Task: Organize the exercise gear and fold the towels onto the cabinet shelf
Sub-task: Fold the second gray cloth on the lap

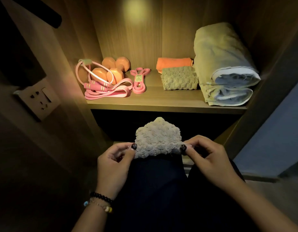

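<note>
Head view: the left hand [114, 162] and right hand [210, 156], apart, each pinch a near corner of the small nubby towel [157, 141] below the cabinet shelf [161, 104]. A light pinch could slip, undoing the fold.

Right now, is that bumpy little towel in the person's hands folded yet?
Partly folded: the towel is doubled over, pinched at its corners by the left hand and right hand.
</note>
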